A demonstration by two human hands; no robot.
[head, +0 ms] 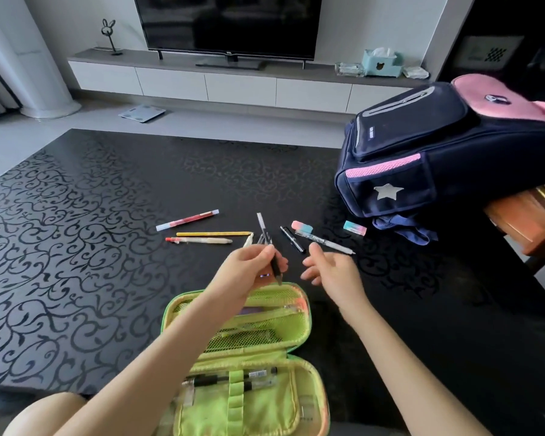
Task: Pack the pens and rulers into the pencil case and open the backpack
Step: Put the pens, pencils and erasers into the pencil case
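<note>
Left hand [249,265] pinches a black pen [276,269] right over the open green pencil case [296,328]. Right hand [331,272] is loose and spread beside it. Backpack [438,146] lies far right on the surface [107,215].

Home living room: television [227,23] on low cabinet [239,83].

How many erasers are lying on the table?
2. One eraser lies beside the clear pen, beyond the right hand; the other eraser lies alone near the backpack. More may be hidden inside the pencil case.
</note>
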